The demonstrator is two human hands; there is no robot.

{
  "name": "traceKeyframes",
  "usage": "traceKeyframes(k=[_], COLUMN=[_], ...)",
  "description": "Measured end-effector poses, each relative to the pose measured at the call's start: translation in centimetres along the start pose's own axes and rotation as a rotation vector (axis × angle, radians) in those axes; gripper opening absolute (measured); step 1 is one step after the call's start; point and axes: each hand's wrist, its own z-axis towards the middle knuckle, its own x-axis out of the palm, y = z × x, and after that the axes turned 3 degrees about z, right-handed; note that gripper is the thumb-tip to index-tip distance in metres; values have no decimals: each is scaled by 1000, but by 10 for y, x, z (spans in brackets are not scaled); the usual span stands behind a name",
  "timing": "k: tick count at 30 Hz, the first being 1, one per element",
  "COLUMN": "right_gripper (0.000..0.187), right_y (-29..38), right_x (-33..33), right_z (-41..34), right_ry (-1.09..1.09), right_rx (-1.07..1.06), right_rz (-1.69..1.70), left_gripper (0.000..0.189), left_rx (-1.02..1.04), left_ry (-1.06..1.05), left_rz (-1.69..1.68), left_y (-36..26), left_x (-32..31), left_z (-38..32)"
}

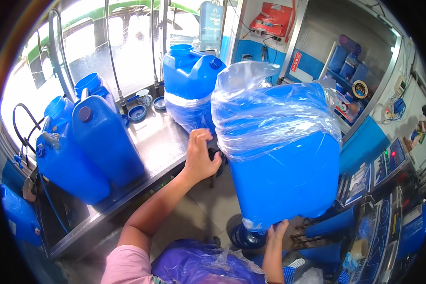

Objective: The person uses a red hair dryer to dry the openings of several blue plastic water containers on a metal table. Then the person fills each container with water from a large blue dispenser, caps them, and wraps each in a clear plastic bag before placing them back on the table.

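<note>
A large blue plastic jerrycan (287, 177) is raised in front of me, tilted, with clear plastic film (277, 120) around its upper part. My right hand (277, 229) grips its lower edge from beneath. To its left, my left hand (201, 156) is lifted with fingers curled and apart, holding nothing. Just beyond those fingers, a second blue jerrycan (191, 76) stands at the far end of the steel counter (163, 145), its lower part wrapped in film and its wide mouth uncapped. Its side spout has a blue cap (216, 63).
Several blue jerrycans (106, 142) stand at the counter's left. Blue round caps (137, 113) and a mug (144, 97) lie near the filling taps (121, 101). A dark blue round bottle (246, 236) is on the floor below. Shelves and a tape roll (359, 249) are at right.
</note>
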Motion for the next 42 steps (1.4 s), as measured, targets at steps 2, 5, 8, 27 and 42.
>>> traceKeyframes(k=[2,5,8,27,42], right_gripper=[27,26,27,30,52], right_y=[-9,-20,-29,-61,-68], right_x=[9,35,55,98,58], right_z=[-1,-6,-10,14,33], right_ry=[4,63,65,126,331], right_rx=[46,50,-5,2,237], right_rz=[34,82,65,-42,-214], left_gripper=[30,22,12,110,95], left_rx=[-21,-23,51,-482,-503], left_ry=[20,125,177,102,203], left_rz=[-37,3,167,-844,-560], left_y=[10,19,23,-4,-8], left_x=[17,25,20,23,0], left_z=[5,21,19,9,-121])
